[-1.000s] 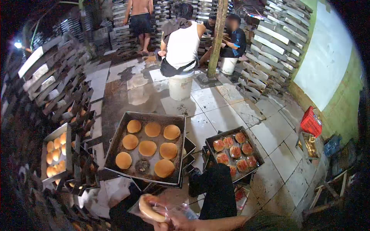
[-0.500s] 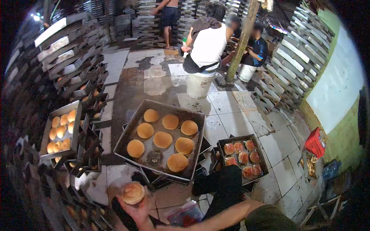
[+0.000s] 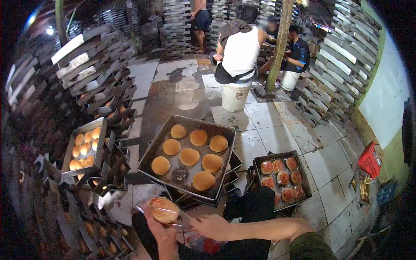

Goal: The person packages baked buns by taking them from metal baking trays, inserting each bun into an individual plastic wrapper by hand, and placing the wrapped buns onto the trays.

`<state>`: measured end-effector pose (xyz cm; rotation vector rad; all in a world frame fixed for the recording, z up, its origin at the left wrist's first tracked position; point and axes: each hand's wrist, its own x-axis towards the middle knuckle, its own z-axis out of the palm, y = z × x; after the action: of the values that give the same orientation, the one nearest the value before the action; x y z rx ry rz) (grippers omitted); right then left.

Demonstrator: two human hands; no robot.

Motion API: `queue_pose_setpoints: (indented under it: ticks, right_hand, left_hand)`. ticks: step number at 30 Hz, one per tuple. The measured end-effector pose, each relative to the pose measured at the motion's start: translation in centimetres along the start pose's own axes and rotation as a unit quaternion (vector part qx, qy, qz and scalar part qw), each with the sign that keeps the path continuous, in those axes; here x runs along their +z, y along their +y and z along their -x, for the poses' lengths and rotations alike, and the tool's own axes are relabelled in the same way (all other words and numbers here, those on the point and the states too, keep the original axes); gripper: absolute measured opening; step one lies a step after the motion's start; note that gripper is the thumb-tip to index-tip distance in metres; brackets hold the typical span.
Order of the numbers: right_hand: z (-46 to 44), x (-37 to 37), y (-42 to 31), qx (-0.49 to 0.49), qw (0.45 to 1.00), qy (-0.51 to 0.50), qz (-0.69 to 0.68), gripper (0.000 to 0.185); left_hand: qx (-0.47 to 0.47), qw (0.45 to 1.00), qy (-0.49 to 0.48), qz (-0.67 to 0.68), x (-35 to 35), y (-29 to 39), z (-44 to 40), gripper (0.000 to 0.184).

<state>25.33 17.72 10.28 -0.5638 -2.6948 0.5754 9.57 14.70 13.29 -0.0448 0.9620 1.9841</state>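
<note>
My left hand [image 3: 161, 232] is closed round a round bun [image 3: 164, 209] inside a clear plastic bag, low in the view. To its right, my right hand [image 3: 212, 227] pinches the edge of that bag. Just beyond my hands is a large metal tray [image 3: 197, 194] with several plain golden buns and one dark bare spot. A smaller tray [image 3: 301, 200] on the right holds several wrapped buns with red marks. Between my knees lies a clear packet [image 3: 203, 244] with red print.
Stacked trays rise at the left, beside a tray of buns [image 3: 102, 149]. A person in a white top [image 3: 242, 52] sits on a white bucket [image 3: 235, 98] ahead, near a wooden post [image 3: 279, 47]. More people are behind. A red basket [image 3: 369, 160] stands right.
The view has shifted left, so the trays appear further right. My left hand has raised the bun upright, and my right hand has come across to the bag's edge.
</note>
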Motion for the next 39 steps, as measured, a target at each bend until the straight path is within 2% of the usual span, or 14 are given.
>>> queue_pose_setpoints:
  ticks: [2,3,8,11,12,14,15,17,20,25,27,31,35,39]
  right_hand:
    - [0.1,-0.2,-0.2,0.028,0.936,-0.232,-0.261,0.021]
    - [0.3,-0.5,-0.2,0.022,0.937,-0.232,-0.261,0.021]
    - [2.2,-3.4,1.8,0.057,0.939,-0.003,-0.338,0.057]
    - [0.3,-5.5,2.2,0.088,0.941,0.244,-0.219,0.073]
    - [0.0,-4.7,2.4,0.082,0.943,0.238,-0.217,0.073]
    - [-0.4,-0.9,2.1,0.165,0.741,0.187,-0.624,0.065]
    - [-1.1,0.0,1.1,0.212,0.734,0.148,-0.628,0.065]
    - [-1.2,4.1,-1.1,0.25,0.856,0.083,-0.445,0.068]
    - [-0.5,11.7,-3.5,0.303,0.739,0.033,-0.6,0.044]
    - [-1.6,11.9,-5.6,0.328,0.853,-0.009,-0.405,0.022]
    - [-4.6,5.4,-8.3,0.216,0.891,0.105,-0.386,0.009]
    - [-2.7,6.2,-8.9,0.134,0.927,0.24,-0.256,0.009]
    - [-1.7,5.0,-9.7,0.226,0.901,0.154,-0.338,0.011]
    - [-3.3,4.6,-6.8,0.09,0.938,0.101,-0.318,0.023]
  left_hand:
    - [-0.046,0.995,-0.092,0.017,-3.2,-2.7,-3.1,0.044]
    - [-0.031,0.998,0.033,-0.039,-0.2,-2.6,-1.5,0.043]
    - [0.001,0.998,-0.047,0.03,-2.4,0.0,-3.0,0.065]
    - [-0.306,0.945,-0.107,0.042,-1.4,-2.0,3.3,0.079]
    - [-0.251,0.963,-0.101,-0.014,-3.1,-2.0,3.0,0.07]
    - [-0.069,0.982,-0.06,-0.163,-3.9,-0.9,4.0,0.049]
    - [0.061,0.966,-0.025,-0.25,-3.2,0.3,5.8,0.041]
    - [0.033,0.891,-0.073,-0.447,-8.0,2.0,5.8,0.034]
    - [0.026,0.832,0.032,-0.554,-9.8,4.0,6.7,0.027]
    - [0.162,0.737,0.026,-0.656,-16.6,3.1,5.0,0.028]
    - [0.096,0.773,0.048,-0.625,-12.0,5.0,6.0,0.028]
    - [0.225,0.838,0.131,-0.48,-10.0,5.5,7.5,0.022]
    - [0.117,0.85,0.12,-0.499,-11.0,4.8,7.4,0.019]
    - [0.168,0.811,-0.106,-0.551,-10.9,6.0,5.4,0.018]
